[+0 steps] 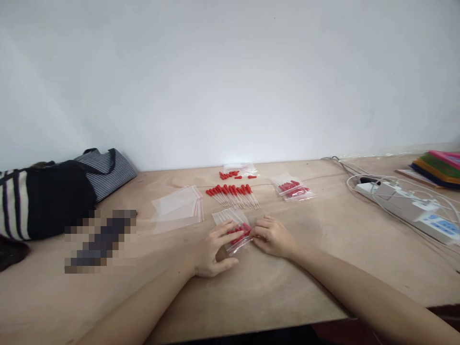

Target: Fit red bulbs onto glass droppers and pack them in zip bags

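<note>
A clear zip-lock bag [237, 245] with red-bulbed droppers [246, 229] inside lies flat on the table between my hands. My left hand [218, 247] rests over its left part, fingers stretched out and thumb apart. At the bag's right edge, my right hand [271, 235] has its fingers curled in, seemingly pinching the plastic; the fingertips are partly hidden. Just beyond the bag, several loose droppers [233, 190] lie in a row, red bulbs away from me and thin clear tubes toward me.
Flat clear bags [176, 208] are fanned out at left. Filled bags [296, 189] lie at right, and loose red bulbs [226, 176] near the wall. A power strip [413, 208] with cables, coloured folders [440, 167], a striped bag [104, 170] and a pixelated dark object [104, 242] flank the work area.
</note>
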Motion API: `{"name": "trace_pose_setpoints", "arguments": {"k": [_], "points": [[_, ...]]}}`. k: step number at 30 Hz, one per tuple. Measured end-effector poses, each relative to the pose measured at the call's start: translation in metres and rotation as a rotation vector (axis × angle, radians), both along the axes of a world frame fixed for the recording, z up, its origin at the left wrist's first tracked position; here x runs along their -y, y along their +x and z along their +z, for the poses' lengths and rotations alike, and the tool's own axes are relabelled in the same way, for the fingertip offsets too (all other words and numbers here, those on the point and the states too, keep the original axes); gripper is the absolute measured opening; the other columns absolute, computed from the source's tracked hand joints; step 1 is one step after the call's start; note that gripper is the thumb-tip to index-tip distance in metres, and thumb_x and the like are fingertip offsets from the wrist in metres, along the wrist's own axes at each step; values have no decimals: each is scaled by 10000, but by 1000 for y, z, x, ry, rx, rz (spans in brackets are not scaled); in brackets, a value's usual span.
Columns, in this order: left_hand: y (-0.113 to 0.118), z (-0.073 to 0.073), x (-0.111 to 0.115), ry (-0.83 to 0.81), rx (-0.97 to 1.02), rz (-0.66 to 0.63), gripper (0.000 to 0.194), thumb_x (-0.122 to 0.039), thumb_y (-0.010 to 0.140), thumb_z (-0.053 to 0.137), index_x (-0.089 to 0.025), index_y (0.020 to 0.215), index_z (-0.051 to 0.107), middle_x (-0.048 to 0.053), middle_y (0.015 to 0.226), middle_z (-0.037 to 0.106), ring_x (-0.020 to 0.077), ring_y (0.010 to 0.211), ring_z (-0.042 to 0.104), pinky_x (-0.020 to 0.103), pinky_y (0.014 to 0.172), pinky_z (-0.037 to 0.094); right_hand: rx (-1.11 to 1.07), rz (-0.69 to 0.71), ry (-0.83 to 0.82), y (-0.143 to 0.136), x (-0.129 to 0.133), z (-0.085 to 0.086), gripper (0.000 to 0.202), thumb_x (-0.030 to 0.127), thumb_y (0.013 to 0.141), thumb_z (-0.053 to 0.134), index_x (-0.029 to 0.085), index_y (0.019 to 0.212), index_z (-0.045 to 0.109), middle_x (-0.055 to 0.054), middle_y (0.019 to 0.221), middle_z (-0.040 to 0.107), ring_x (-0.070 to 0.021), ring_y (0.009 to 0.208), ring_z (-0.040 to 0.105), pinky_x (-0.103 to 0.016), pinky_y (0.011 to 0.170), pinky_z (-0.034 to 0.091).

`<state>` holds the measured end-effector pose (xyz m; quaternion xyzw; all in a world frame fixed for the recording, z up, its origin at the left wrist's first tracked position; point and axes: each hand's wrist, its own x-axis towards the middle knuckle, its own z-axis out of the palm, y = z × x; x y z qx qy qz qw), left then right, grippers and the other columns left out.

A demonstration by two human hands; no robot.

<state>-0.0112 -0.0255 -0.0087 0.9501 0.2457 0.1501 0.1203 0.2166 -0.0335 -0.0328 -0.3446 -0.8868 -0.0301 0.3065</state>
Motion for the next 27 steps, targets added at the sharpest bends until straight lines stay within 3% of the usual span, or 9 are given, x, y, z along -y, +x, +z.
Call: {"name": "trace_pose_setpoints", "arguments": {"k": [4, 11, 14, 16, 18, 21, 27], "points": [[9, -4, 4, 21, 16, 56, 515, -371, 774, 496, -208, 1249, 384, 86, 1305, 387, 249, 1202, 333, 436, 979, 314, -121, -42, -184, -3, 1, 1, 51, 149, 713, 508, 180, 748, 485, -25, 760, 507, -127, 671, 476, -240, 620, 356], [8, -8, 1, 65, 3, 24, 428, -306, 806, 460, -227, 1224, 415, 70, 1260, 451, 218, 1163, 398, 443, 982, 307, -102, -35, -271, -10, 0, 6, 124, 71, 663, 500, 177, 713, 457, -10, 764, 459, -111, 655, 454, -223, 593, 366], [3, -6, -1, 131, 30, -2, 396, -300, 803, 468, -228, 1192, 452, 71, 1214, 496, 218, 1134, 430, 430, 954, 346, -119, 56, -319, -4, 2, 12, 120, 175, 699, 552, 176, 807, 500, -28, 837, 478, -116, 699, 471, -229, 613, 389], [-2, -4, -2, 226, 60, -53, 341, -292, 811, 469, -222, 1143, 497, 71, 1133, 557, 208, 1078, 480, 413, 927, 378, -113, 105, -341, 6, 3, 14, 258, 280, 688, 602, 179, 912, 521, -45, 888, 495, -127, 738, 488, -243, 636, 403], [-8, -1, -4, 362, 81, -133, 276, -248, 825, 460, -218, 1089, 534, 59, 1018, 617, 188, 993, 536, 385, 888, 416, -79, 106, -287, 17, 3, 14, 316, 303, 691, 604, 191, 978, 534, -50, 890, 523, -148, 792, 500, -270, 687, 396], [-16, 2, -7, 551, 50, -231, 245, -156, 842, 415, -208, 1037, 555, 41, 890, 656, 164, 873, 583, 328, 790, 473, 10, 75, -121, 26, 1, 10, 242, 275, 747, 539, 203, 975, 572, -42, 798, 559, -156, 776, 508, -297, 708, 358], [-15, 2, -6, 726, -32, -261, 209, -119, 842, 394, -173, 879, 593, 39, 781, 664, 154, 728, 603, 271, 619, 493, 156, 83, 163, 10, 1, 5, 234, 228, 840, 396, 163, 839, 621, -40, 650, 553, -133, 644, 470, -291, 639, 311]]}}
